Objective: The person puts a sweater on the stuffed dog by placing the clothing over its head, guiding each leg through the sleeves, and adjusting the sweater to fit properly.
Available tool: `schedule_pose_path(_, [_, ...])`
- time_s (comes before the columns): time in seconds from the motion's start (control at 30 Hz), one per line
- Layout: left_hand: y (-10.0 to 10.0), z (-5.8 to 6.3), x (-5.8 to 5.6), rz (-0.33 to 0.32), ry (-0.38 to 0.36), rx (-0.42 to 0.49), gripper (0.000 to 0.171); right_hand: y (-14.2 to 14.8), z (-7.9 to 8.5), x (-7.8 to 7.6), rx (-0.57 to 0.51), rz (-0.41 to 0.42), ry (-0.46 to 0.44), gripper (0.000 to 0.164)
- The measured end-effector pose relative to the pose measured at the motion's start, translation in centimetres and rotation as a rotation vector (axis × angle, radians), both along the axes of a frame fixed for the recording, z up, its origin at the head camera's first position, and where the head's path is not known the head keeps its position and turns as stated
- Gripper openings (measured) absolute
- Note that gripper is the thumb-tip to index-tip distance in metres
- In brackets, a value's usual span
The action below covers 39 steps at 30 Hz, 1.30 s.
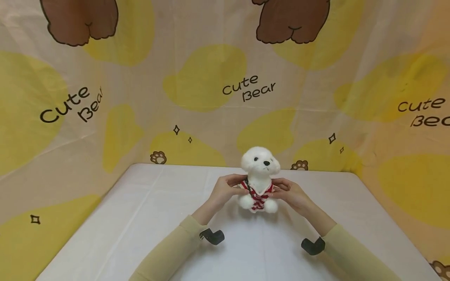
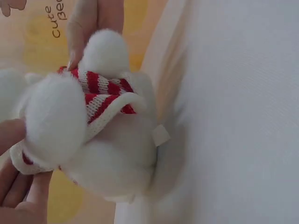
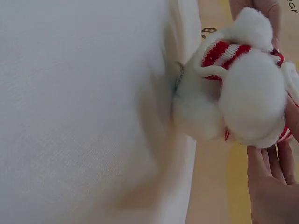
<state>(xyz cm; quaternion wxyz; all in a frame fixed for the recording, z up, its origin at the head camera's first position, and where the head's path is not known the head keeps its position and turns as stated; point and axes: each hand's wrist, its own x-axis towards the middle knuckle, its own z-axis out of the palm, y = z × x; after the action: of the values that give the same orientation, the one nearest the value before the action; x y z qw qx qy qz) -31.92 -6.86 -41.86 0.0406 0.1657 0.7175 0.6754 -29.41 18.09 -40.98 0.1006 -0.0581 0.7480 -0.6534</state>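
A white fluffy plush dog [image 1: 260, 159] is upright, facing me, at or just above the table's surface. It wears a red-and-white striped knitted sweater [image 1: 259, 198] with a dark strap across one shoulder. My left hand [image 1: 222, 192] grips its side at the sweater on the left, thumb in front and fingers behind. On the other side, my right hand [image 1: 294, 196] holds the sweater in the same way. A small white tag [image 2: 161, 135] sticks out near the dog's base in the left wrist view. The dog's back is hidden in the head view.
The white-covered table [image 1: 158, 207] extends around the dog on all sides. Behind and beside it hangs a patterned curtain [image 1: 204, 78] with bears and lettering. A black wrist mount [image 1: 213, 236] sits at the left cuff, another black mount [image 1: 313, 246] at the right.
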Motion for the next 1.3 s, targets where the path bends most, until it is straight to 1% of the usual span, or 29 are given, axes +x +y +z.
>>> schedule_pose_path(0.1, [-0.2,-0.6,0.0,-0.018,0.01,0.014,0.048,0.4,-0.4,0.0,0.046,0.024,0.049,0.059])
schedule_pose_path(0.17, [-0.3,-0.9,0.1,-0.022,0.01,0.009,0.049,0.6,-0.7,0.1,0.052,0.034,0.079,0.059])
schedule_pose_path(0.27, [-0.4,-1.2,0.3,-0.001,0.017,-0.024,0.047,0.7,-1.3,0.2,0.048,0.044,0.113,0.059])
schedule_pose_path(0.4, [-0.7,-1.4,0.7,0.048,0.057,-0.09,0.042,0.6,-2.0,0.4,0.035,0.037,0.15,0.058])
schedule_pose_path(0.47, [-0.9,-1.6,0.8,0.061,0.079,-0.114,0.039,0.5,-2.2,0.5,0.05,0.04,0.18,0.057])
schedule_pose_path(0.57, [-1.1,-2.0,0.9,0.062,0.098,-0.144,0.038,0.4,-2.5,0.6,0.092,0.042,0.209,0.055])
schedule_pose_path(0.63, [-1.4,-2.4,1.0,0.054,0.111,-0.157,0.037,0.2,-2.5,0.8,0.113,0.034,0.205,0.054])
schedule_pose_path(0.7, [-1.6,-2.5,1.2,0.041,0.106,-0.181,0.036,0.1,-2.5,0.9,0.13,0.033,0.191,0.053])
schedule_pose_path(0.73, [-1.9,-2.7,1.2,0.028,0.103,-0.186,0.036,-0.1,-2.2,1.2,0.147,0.033,0.189,0.051])
schedule_pose_path(0.83, [-2.5,-3.1,1.3,-0.014,0.071,-0.2,0.035,-0.2,-2.2,1.4,0.18,0.037,0.18,0.046])
schedule_pose_path(0.93, [-3.1,-3.6,1.4,-0.053,0.046,-0.182,0.037,-0.3,-2.1,1.7,0.198,0.046,0.168,0.041])
schedule_pose_path(0.97, [-3.2,-3.7,1.4,-0.062,0.04,-0.177,0.037,-0.2,-2.4,1.4,0.197,0.052,0.163,0.041])
schedule_pose_path(1.07, [-3.4,-3.8,1.4,-0.095,0.032,-0.158,0.04,-0.1,-2.0,1.4,0.214,0.081,0.155,0.042])
schedule_pose_path(1.13, [-3.5,-3.7,1.4,-0.12,0.034,-0.165,0.041,0.1,-1.7,1.2,0.229,0.114,0.138,0.044])
schedule_pose_path(1.2, [-3.8,-2.9,1.5,-0.136,0.039,-0.202,0.04,0.5,-1.3,0.8,0.27,0.145,0.115,0.044])
schedule_pose_path(1.27, [-4.1,-1.5,1.5,-0.112,0.055,-0.253,0.038,1.0,-0.9,0.1,0.321,0.168,0.085,0.043])
schedule_pose_path(1.3, [-4.2,-0.5,1.6,-0.08,0.078,-0.283,0.037,1.2,-0.7,-0.3,0.328,0.168,0.075,0.042])
